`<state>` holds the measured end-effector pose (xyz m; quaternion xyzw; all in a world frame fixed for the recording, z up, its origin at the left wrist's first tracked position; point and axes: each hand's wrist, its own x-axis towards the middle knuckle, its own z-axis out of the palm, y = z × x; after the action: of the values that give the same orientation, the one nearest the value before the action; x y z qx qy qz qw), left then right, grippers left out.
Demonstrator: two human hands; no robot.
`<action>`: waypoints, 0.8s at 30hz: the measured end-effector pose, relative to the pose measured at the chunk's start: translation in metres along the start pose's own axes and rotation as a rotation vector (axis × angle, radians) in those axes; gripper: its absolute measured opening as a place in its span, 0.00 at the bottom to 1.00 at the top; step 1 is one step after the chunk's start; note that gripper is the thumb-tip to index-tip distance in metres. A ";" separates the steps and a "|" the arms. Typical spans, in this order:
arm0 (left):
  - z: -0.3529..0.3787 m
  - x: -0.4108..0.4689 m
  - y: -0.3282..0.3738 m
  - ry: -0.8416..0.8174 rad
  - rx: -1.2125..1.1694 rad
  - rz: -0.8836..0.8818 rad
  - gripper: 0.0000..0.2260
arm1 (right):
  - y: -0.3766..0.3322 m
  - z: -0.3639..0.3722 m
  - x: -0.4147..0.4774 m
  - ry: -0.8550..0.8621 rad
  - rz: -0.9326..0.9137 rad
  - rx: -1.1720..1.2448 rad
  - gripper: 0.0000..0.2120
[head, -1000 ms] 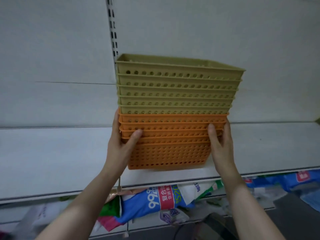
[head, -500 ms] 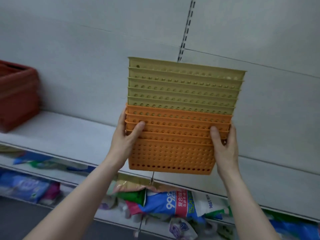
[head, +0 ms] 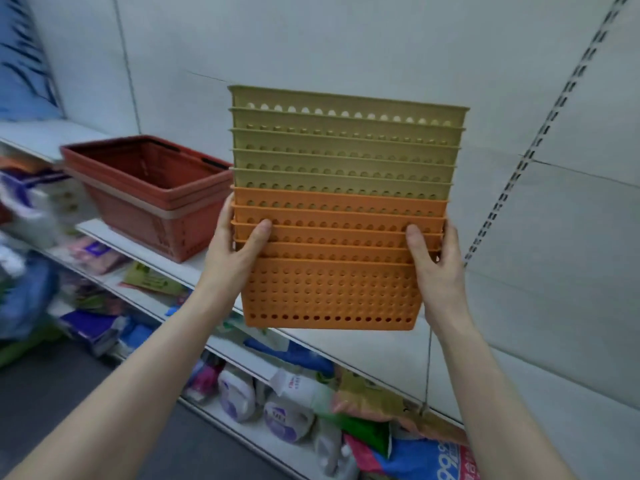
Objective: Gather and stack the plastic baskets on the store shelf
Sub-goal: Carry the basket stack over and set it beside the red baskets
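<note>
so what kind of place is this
Most likely a shop aisle: white slotted shelving, packaged goods on the lower shelf, and red shopping baskets beside the held basket stack.

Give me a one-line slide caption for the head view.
Both hands, left and right, hold a nested stack of orange and green baskets above the shelf, beside red baskets.

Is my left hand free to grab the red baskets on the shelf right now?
Probably not: the left hand and right hand are both clamped on the basket stack. The red baskets sit unobstructed on the shelf.
</note>
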<state>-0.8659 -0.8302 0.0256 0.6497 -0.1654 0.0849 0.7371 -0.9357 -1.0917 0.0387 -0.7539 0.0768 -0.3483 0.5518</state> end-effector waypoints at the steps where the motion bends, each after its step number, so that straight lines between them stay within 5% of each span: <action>1: -0.024 0.010 0.002 0.012 0.014 0.008 0.26 | -0.007 0.025 0.002 -0.020 -0.008 0.015 0.30; 10: -0.199 0.100 0.024 0.122 0.111 0.055 0.29 | -0.058 0.226 0.039 -0.130 -0.060 0.125 0.26; 24: -0.367 0.311 0.019 0.294 0.145 0.186 0.28 | -0.092 0.498 0.192 -0.232 -0.183 0.277 0.26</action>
<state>-0.5340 -0.4938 0.1162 0.6636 -0.1090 0.2585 0.6935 -0.5136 -0.7656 0.1307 -0.7097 -0.1046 -0.3149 0.6215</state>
